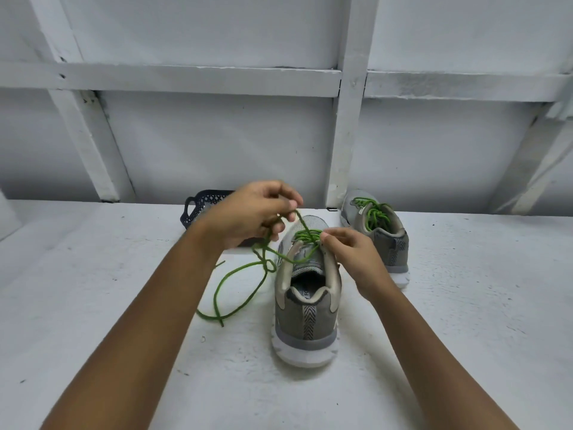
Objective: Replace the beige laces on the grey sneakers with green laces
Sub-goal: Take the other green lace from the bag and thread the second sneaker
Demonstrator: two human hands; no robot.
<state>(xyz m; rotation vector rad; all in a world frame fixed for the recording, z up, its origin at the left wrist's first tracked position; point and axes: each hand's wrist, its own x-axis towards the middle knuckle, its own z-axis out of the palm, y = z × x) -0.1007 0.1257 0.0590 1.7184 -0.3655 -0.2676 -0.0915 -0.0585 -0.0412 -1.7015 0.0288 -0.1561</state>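
Observation:
A grey sneaker stands in the middle of the white table, heel toward me, with a green lace crossed through its front eyelets. My left hand is raised above and left of the shoe and pinches the green lace, whose loose end trails in loops over the table to the left. My right hand pinches the shoe's right eyelet flap beside the lacing. A second grey sneaker with a green lace threaded through it stands behind and to the right.
A dark blue perforated basket sits behind my left hand against the white panelled wall. The white table stretches to both sides. No beige laces are visible.

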